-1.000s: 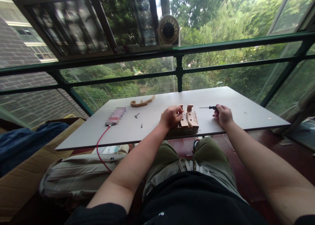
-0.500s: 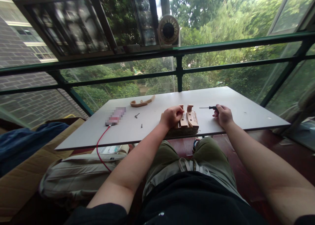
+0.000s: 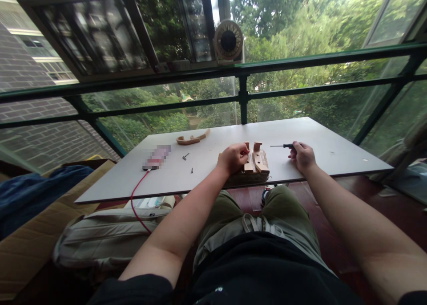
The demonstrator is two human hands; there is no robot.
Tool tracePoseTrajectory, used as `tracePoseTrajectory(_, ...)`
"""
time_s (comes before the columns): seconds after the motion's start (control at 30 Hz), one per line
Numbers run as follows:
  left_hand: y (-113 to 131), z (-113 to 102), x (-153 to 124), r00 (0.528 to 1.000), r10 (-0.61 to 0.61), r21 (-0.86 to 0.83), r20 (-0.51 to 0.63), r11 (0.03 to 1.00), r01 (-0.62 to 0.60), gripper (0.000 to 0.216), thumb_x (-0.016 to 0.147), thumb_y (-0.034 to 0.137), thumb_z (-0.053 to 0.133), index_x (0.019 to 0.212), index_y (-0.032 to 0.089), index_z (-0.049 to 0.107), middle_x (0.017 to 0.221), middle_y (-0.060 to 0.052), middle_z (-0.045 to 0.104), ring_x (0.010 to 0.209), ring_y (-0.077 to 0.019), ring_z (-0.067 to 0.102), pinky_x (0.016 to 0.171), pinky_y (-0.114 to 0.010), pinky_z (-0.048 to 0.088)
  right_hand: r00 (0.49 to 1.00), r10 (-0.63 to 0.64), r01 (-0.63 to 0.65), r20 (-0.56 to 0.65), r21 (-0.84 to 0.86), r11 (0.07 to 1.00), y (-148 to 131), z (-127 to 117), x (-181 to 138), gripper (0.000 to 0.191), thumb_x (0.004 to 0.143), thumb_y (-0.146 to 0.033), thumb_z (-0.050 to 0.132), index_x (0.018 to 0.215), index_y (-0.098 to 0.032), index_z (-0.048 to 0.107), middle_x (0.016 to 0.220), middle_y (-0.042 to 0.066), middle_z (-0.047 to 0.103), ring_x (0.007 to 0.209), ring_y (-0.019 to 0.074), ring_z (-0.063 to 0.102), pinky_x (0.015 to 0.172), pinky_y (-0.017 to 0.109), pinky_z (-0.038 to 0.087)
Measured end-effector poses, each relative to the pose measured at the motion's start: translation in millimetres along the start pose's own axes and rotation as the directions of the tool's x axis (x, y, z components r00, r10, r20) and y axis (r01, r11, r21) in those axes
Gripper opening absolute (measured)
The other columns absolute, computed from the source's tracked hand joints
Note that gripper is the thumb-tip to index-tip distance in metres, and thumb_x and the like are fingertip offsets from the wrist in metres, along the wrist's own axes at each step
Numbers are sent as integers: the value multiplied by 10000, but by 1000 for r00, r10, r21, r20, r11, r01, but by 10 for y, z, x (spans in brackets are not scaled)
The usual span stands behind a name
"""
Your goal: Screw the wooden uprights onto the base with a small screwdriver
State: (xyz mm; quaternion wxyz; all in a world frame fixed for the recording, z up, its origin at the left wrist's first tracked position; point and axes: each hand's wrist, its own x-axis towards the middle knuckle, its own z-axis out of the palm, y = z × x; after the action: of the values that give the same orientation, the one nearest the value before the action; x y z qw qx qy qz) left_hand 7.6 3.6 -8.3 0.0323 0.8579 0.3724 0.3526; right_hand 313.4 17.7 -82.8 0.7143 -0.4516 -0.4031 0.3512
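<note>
Two wooden pieces [image 3: 259,159], each with an upturned far end and a dark hole, lie side by side at the near edge of the table [image 3: 293,129], on top of a block [image 3: 250,178] with a rough side, right before the seated person's knees. The left hand [image 3: 232,158] is beside them, back of the hand up, the fingers curled in and the thumb and forefinger drawn nearly together at the left-hand piece. From where I'm standing I can't tell if something small is pinched between those tips or if they only press on the wood.

The right hand [image 3: 303,156] is off to the other side, well apart from the left, its fingers closed around the dark handle of a screwdriver [image 3: 287,146]. The thin shaft points left, toward the wooden pieces, and its tip stops short of them.

Left of the left hand, one screw [image 3: 192,170] lies alone; a little farther back there's a small cluster of screws [image 3: 186,156]. A blurred-out device [image 3: 157,156] with a red cable [image 3: 133,196] is over by the left side. Farther back lies a curved wooden piece [image 3: 192,140]. Past the table runs a green railing [image 3: 243,95], a round fan [image 3: 229,41] above it, then trees [image 3: 293,24].
</note>
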Motion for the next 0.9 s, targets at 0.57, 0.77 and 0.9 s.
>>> tracePoseTrajectory(0.57, -45, 18, -34, 998, -42, -29, -39, 999, 41, 136, 839, 309, 640, 881, 222, 736, 906, -42, 753, 833, -192, 688, 745, -279, 528, 1000, 7, -7, -3, -5, 1000, -4, 3, -2, 315, 789, -466, 668, 717, -173, 579, 460, -35, 493, 369, 85, 455, 316, 187, 371)
tracePoseTrajectory(0.77, -75, 14, -27, 999, -25, -49, -45, 999, 23, 142, 833, 334, 656, 872, 230, 744, 879, -31, 754, 813, -176, 692, 757, -273, 534, 1000, 8, -8, -1, -21, 1000, 14, 2, 5, 322, 793, -472, 664, 716, -168, 592, 459, -29, 493, 371, 93, 470, 305, 187, 358)
tracePoseTrajectory(0.9, -62, 12, -35, 998, -47, -60, -35, 997, 45, 173, 835, 366, 653, 877, 225, 746, 862, -38, 756, 784, -173, 695, 745, -270, 533, 1000, 8, -8, 2, -20, 1000, 13, 4, -2, 324, 785, -476, 672, 717, -172, 584, 463, -28, 498, 375, 98, 478, 299, 187, 350)
